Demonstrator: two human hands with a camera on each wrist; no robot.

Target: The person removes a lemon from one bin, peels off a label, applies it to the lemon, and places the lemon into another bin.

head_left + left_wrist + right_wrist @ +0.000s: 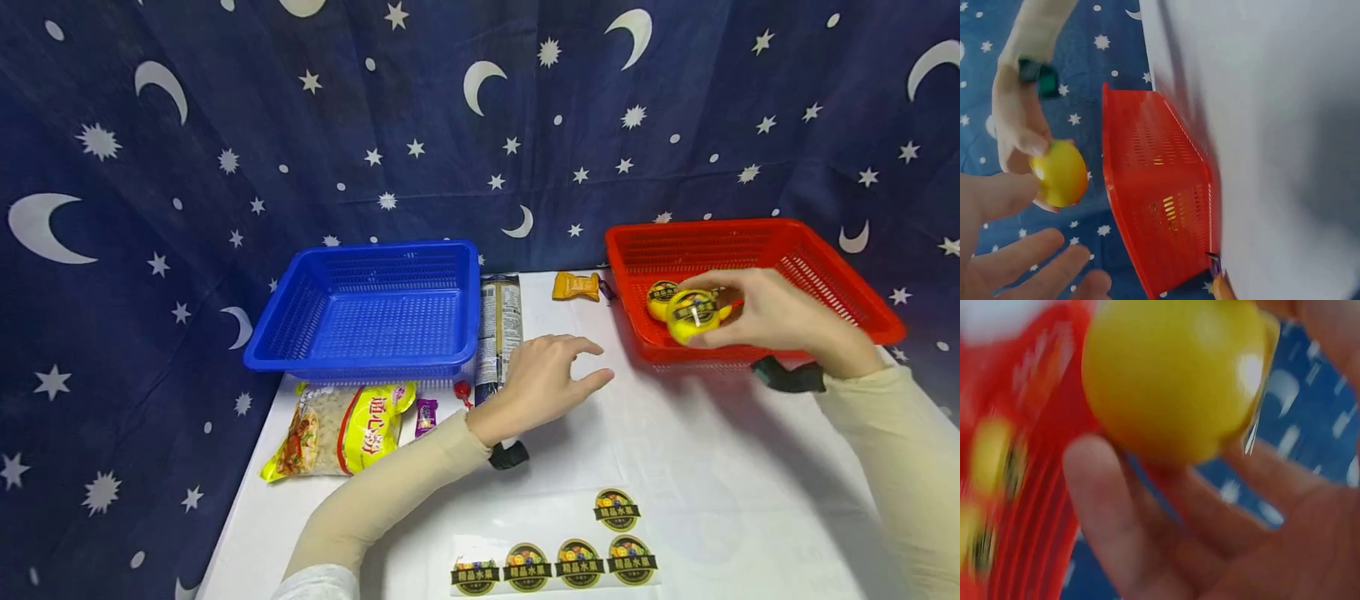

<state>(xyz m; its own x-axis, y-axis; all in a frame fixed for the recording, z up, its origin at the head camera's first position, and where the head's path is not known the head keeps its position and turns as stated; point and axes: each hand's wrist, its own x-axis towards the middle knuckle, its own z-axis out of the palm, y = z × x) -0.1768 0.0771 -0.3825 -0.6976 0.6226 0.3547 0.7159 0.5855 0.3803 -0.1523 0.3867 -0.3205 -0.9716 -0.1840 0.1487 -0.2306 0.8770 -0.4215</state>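
Note:
My right hand (772, 308) holds a round yellow fruit (692, 320) between thumb and fingers, over the red basket (825, 275). A round black label with fruit pictures is stuck on its side. In the right wrist view the yellow fruit (1172, 375) fills the top, with the thumb beside it. Inside the basket lies another labelled yellow fruit (660, 298), partly covered by the held one. My left hand (551, 379) hovers over the table left of the basket, fingers spread and loosely bent, holding nothing. From the left wrist, its fingers (1041, 262) show below the held fruit.
A blue basket (360, 367) stands at the back left. Near it lie a yellow food bag (337, 429), a purple wrapped candy (425, 417), a red one (462, 390) and a long dark packet (498, 325). An orange packet (576, 286) lies behind. A sticker sheet (555, 562) is in front.

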